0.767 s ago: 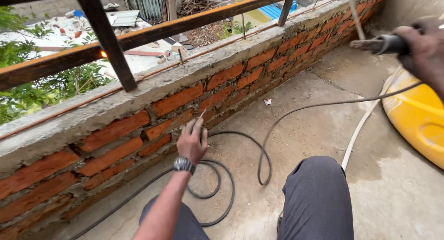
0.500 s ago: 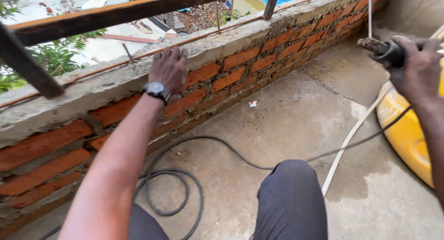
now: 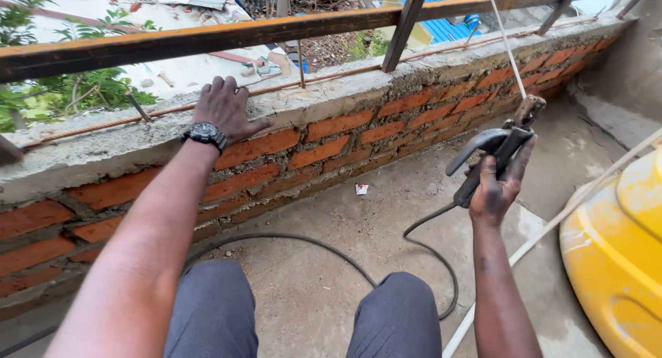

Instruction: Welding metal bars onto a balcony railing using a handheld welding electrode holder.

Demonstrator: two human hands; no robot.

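Gripping one electrode holder, right hand

Just one view here, a head cam, looking down and forward from the wearer's own eye level. It faces a low brick wall with a rusty rail along the top, which runs across the upper frame. Both knees sit at the bottom edge, so it's close in, arm's reach stuff. Left hand comes in from lower left, right hand from lower right. The floor fills the middle, and a yellow tank clips the right edge.
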